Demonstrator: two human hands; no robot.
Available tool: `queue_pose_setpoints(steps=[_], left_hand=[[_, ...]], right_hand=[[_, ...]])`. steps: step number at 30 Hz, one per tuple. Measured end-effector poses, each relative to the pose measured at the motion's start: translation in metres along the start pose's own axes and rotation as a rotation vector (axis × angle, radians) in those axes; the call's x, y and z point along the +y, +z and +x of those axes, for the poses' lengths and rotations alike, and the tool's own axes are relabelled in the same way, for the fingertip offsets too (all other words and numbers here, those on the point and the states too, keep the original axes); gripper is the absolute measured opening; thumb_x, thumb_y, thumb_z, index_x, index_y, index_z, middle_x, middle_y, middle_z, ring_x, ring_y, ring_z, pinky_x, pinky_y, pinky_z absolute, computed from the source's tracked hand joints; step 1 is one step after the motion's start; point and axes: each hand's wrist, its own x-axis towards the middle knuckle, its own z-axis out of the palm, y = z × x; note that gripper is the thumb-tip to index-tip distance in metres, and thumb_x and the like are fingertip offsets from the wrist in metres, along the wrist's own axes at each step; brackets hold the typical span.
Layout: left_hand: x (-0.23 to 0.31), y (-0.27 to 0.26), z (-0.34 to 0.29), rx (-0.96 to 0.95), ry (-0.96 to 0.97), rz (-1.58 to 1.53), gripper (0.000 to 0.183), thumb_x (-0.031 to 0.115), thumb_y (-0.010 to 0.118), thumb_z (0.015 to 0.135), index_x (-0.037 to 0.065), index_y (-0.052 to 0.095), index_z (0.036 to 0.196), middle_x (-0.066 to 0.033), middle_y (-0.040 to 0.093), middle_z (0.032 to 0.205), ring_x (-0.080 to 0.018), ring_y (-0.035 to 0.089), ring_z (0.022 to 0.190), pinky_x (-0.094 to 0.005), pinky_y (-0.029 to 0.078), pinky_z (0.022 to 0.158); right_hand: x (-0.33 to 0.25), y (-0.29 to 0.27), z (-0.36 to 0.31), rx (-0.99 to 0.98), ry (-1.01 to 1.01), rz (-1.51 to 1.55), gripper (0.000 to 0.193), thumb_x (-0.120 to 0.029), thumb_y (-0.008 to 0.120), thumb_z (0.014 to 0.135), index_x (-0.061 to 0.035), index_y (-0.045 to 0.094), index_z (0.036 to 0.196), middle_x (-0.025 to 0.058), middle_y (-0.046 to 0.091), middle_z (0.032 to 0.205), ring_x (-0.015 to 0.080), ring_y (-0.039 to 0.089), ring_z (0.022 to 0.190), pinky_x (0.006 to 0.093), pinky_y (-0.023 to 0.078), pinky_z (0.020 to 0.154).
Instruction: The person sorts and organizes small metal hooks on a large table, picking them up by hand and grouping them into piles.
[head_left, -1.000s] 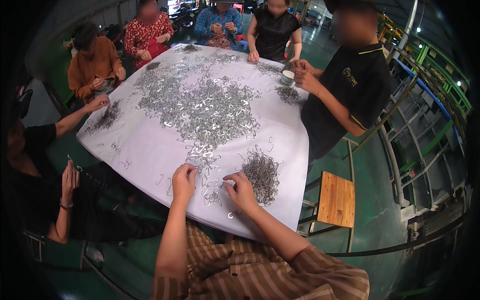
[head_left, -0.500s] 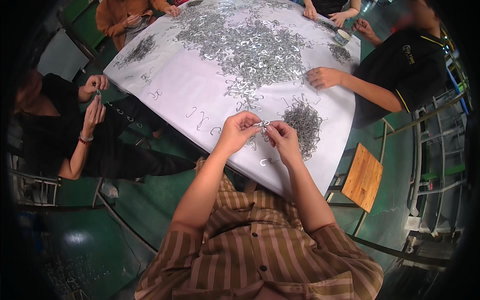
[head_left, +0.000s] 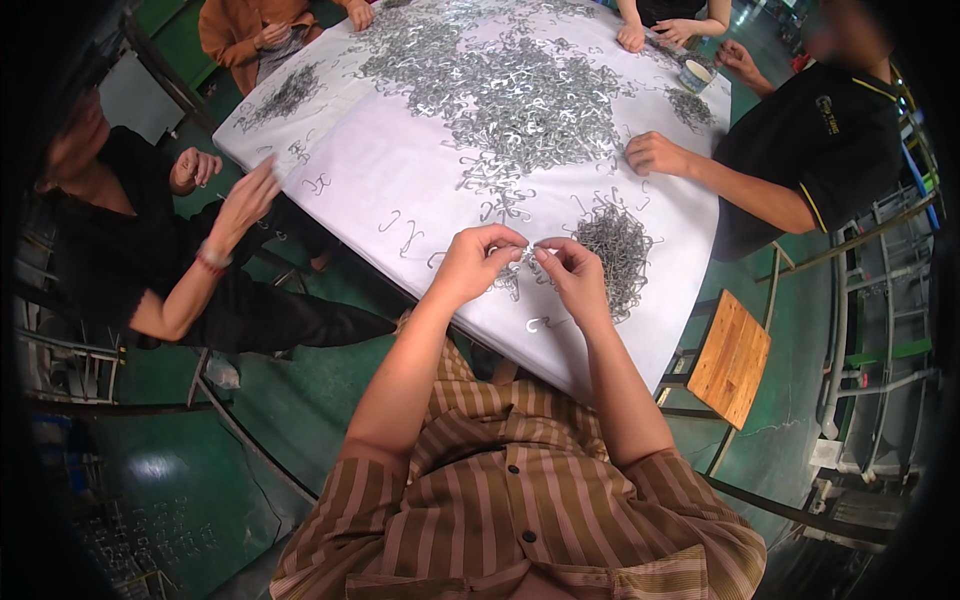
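Note:
My left hand (head_left: 470,264) and my right hand (head_left: 578,284) meet fingertip to fingertip above the near part of the white-covered table (head_left: 400,165). Both are closed in a pinch on a small shiny metal hook (head_left: 528,251). Fingers partly hide it, so I cannot tell whether it is one hook or two linked. Just right of my right hand lies a pile of darker wire hooks (head_left: 618,258). A few hooks sit on the cloth beneath my fingers, and a loose bright hook (head_left: 538,324) rests nearer the table edge.
A large heap of silvery hooks (head_left: 530,110) covers the table's middle. Co-workers sit around it: one hand (head_left: 655,155) rests at the right, another (head_left: 245,205) moves at the left edge. A cup (head_left: 695,75) stands far right; a wooden stool (head_left: 735,360) is beside the table.
The left co-worker's hands have separated, one reaching rightward to the table edge. My hands stay in nearly the same place, with the fingers slightly shifted around the hook.

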Motion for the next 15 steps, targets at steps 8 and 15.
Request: queue_pose_setpoints(steps=[8, 15], left_hand=[[-0.006, -0.004, -0.002, 0.027, -0.018, -0.160, 0.021, -0.001, 0.068, 0.083, 0.001, 0.065, 0.103, -0.0030, 0.066, 0.085, -0.0055, 0.059, 0.075, -0.0200, 0.048, 0.068], [-0.009, -0.005, 0.000, 0.082, -0.018, -0.004, 0.013, 0.001, 0.068, 0.083, 0.001, 0.069, 0.096, -0.0025, 0.067, 0.082, -0.0048, 0.058, 0.073, -0.0208, 0.047, 0.065]], right_hand=[[0.020, -0.006, 0.011, 0.137, -0.096, -0.017, 0.016, -0.015, 0.069, 0.087, 0.0001, 0.068, 0.084, -0.0051, 0.051, 0.060, 0.0033, 0.040, 0.055, 0.0222, 0.031, 0.049], [0.013, -0.006, 0.008, 0.141, -0.013, 0.072, 0.017, -0.015, 0.068, 0.088, 0.0004, 0.066, 0.081, -0.0058, 0.050, 0.060, 0.0027, 0.039, 0.055, 0.0222, 0.030, 0.049]])
